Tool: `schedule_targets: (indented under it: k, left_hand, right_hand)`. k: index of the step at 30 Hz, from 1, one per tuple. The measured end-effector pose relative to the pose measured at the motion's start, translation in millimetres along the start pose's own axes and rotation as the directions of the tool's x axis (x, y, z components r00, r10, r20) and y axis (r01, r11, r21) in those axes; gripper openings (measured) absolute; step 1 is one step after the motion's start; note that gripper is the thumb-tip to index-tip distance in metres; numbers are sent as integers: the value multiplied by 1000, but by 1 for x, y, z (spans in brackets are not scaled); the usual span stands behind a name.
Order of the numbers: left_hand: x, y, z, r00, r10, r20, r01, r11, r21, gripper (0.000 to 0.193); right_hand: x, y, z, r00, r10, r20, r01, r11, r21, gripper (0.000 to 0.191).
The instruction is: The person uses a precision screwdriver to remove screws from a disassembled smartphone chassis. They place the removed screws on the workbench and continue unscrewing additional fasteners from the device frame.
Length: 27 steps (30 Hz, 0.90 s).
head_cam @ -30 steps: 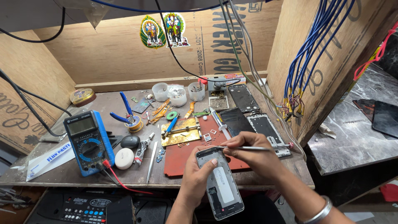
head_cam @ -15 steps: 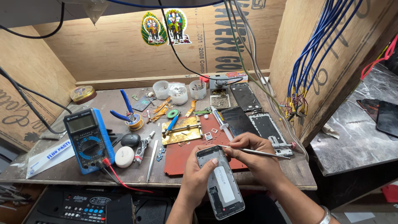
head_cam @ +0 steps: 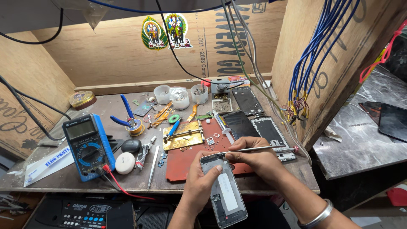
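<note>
Gripping an opened phone [head_cam: 223,186] from below, the left hand [head_cam: 201,182] holds it over the near edge of the cluttered surface [head_cam: 63,178], while the right hand [head_cam: 254,159] pinches thin tweezers [head_cam: 254,149] at its top end, beside a red mat [head_cam: 186,163].

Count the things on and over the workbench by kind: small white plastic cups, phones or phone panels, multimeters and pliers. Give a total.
Small white plastic cups: 3
Phones or phone panels: 4, the opened phone in the left hand and three flat on the bench
Multimeters: 1
Blue-handled pliers: 1
Total: 9
</note>
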<state>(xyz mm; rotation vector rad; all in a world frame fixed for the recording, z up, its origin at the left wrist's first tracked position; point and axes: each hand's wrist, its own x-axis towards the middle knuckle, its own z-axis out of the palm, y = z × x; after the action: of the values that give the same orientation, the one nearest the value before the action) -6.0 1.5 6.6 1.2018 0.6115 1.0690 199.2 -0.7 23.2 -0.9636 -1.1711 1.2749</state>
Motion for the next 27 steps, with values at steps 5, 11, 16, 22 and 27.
schedule_targets:
  k: [5, 11, 16, 22, 27]
  left_hand:
    - [1, 2, -1, 1000, 23, 18, -22, 999, -47, 30]
    - [1, 2, 0, 999, 26, 22, -24, 997, -73, 31]
    - [1, 1, 1, 1000, 11, 9, -10, 997, -71, 30]
    - [0, -2, 2, 1000, 26, -11, -27, 999, -20, 28]
    - [1, -3, -1, 999, 38, -25, -38, 999, 23, 27]
  right_hand:
    - [-1, 5, 0, 1000, -17, -17, 18, 997, 77, 13]
    - [-7, 9, 0, 996, -64, -55, 69, 993, 99, 12]
    - [-7, 13, 1, 991, -63, -114, 75, 992, 105, 11]
    - [-7, 14, 4, 993, -40, -110, 50, 994, 93, 10]
    - [-3, 13, 8, 994, -43, -97, 48, 998, 42, 12]
